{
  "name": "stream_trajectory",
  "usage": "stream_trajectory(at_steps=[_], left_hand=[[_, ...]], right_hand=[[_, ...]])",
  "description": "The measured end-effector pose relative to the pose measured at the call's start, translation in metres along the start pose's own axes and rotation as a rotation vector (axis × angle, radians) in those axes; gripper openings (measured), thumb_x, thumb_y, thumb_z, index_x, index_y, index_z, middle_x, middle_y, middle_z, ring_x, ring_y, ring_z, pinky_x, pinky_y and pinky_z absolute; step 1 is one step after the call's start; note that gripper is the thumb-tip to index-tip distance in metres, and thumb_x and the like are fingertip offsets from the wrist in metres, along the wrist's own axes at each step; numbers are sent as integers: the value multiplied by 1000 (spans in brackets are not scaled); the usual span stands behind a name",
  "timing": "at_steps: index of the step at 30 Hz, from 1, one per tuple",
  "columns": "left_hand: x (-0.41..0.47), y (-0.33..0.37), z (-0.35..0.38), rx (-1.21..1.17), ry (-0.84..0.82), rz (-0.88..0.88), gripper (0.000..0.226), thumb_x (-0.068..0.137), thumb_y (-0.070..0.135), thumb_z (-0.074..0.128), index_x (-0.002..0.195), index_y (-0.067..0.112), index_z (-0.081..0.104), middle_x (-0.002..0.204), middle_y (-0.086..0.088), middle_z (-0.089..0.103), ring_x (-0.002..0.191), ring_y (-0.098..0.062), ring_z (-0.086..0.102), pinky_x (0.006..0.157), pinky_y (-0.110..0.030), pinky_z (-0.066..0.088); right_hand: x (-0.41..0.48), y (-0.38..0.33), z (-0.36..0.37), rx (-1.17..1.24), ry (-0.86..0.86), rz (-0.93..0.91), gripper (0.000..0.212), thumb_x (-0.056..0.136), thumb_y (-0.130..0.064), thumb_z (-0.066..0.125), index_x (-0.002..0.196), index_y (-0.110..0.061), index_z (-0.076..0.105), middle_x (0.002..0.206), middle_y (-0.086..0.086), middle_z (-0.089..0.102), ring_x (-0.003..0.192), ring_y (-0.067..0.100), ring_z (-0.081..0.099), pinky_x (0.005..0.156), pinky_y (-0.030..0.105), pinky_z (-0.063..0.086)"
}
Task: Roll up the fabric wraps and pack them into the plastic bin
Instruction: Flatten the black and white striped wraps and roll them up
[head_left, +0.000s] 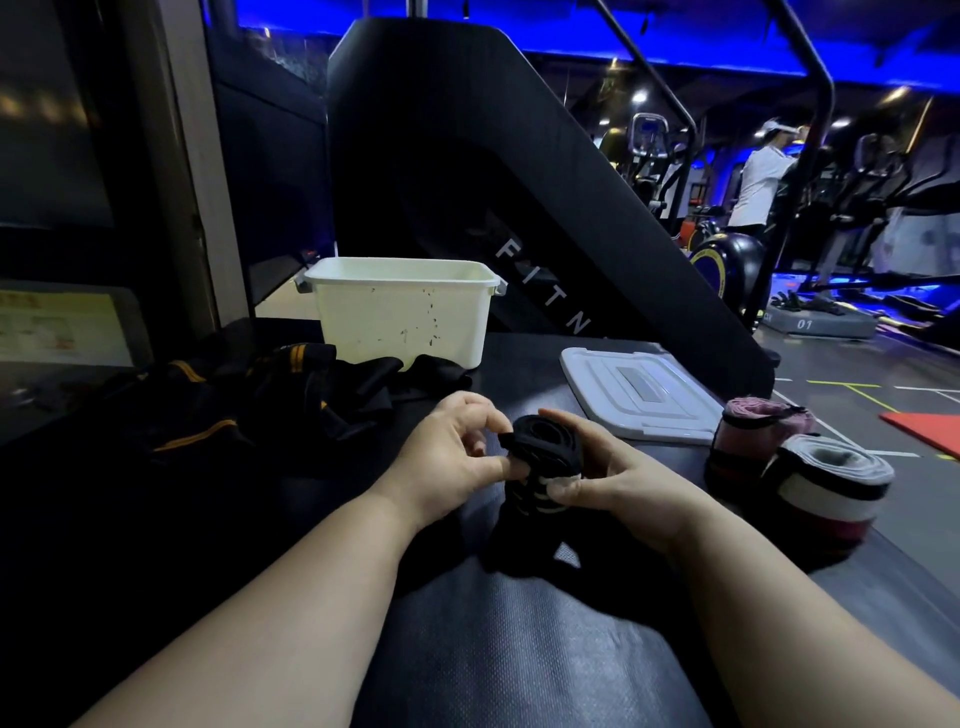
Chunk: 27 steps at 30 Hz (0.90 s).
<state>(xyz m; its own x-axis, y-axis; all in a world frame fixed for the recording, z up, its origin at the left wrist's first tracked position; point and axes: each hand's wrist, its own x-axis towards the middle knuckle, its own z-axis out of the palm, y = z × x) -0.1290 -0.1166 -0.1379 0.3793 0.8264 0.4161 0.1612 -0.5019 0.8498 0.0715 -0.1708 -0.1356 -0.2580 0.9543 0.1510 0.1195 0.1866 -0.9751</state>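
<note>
Left hand (447, 457) and right hand (618, 480) are clamped on a half-rolled black-and-white fabric wrap (540, 441), judged soft, best gripped across the coil.

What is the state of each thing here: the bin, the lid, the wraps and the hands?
bin: open, upright.
lid: off, flat beside the bin.
black wrap: partly rolled, in both hands.
left hand: pinches the black wrap.
right hand: grips the black wrap.
pink wrap: rolled, set down.
grey wrap: rolled, next to the pink wrap.
pile: unrolled wraps, tangled.
</note>
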Motion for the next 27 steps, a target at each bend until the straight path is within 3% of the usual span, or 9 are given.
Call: stream_trajectory(at_steps=[2, 6, 10, 15, 20, 24, 27], left_hand=[[1, -2, 0, 22, -4, -10, 28, 70, 7, 85, 77, 25, 64, 94, 11, 50, 67, -3, 43, 73, -13, 42], [3, -6, 1, 20, -16, -91, 20, 70, 14, 85, 74, 18, 66, 78, 8, 53, 66, -10, 44, 67, -21, 41], [3, -11, 1, 14, -40, -186, 24, 73, 27, 84, 76, 11, 66, 64, 1, 54, 63, -16, 44, 61, -29, 38], [2, -9, 1, 43, -47, -188, 24, 78, 27, 80, 69, 14, 62, 57, 0, 45, 51, -9, 36, 51, -23, 33], [1, -6, -2, 104, -37, -36, 19, 81, 23, 77, 68, 21, 65, 78, 8, 53, 63, -6, 45, 63, -17, 41], [-2, -1, -1, -14, -61, 11, 15, 80, 17, 79, 71, 22, 68, 88, 3, 57, 70, -9, 48, 71, -20, 43], [-4, 0, -1, -122, -128, -75, 21, 67, 35, 78, 79, 20, 70, 85, 4, 61, 75, -14, 54, 73, -26, 46]], right_hand=[[1, 0, 1, -36, -49, -34, 54, 68, -18, 77, 117, -37, 66, 123, 2, 65, 116, 15, 58, 104, 34, 45], [3, 4, 1, -12, 4, -42, 49, 71, -9, 74, 115, -30, 67, 119, 4, 67, 114, 18, 59, 105, 43, 45], [3, 7, 0, 7, 12, -15, 59, 66, -14, 79, 121, -17, 59, 115, 7, 66, 111, 21, 59, 102, 41, 46], [5, 7, 2, 41, 3, 28, 56, 68, -9, 77, 119, -9, 53, 106, 6, 65, 101, 17, 62, 91, 34, 51], [3, 5, 8, -35, 85, 0, 48, 67, -13, 76, 110, -14, 54, 96, -3, 66, 91, 6, 63, 80, 23, 51], [4, 9, 10, -132, 179, -40, 49, 65, -24, 80, 107, -21, 54, 96, -8, 67, 92, 5, 62, 85, 26, 51], [5, 10, 9, -149, 216, -40, 50, 64, -29, 81, 106, -24, 55, 97, -7, 68, 92, 4, 63, 87, 28, 52]])
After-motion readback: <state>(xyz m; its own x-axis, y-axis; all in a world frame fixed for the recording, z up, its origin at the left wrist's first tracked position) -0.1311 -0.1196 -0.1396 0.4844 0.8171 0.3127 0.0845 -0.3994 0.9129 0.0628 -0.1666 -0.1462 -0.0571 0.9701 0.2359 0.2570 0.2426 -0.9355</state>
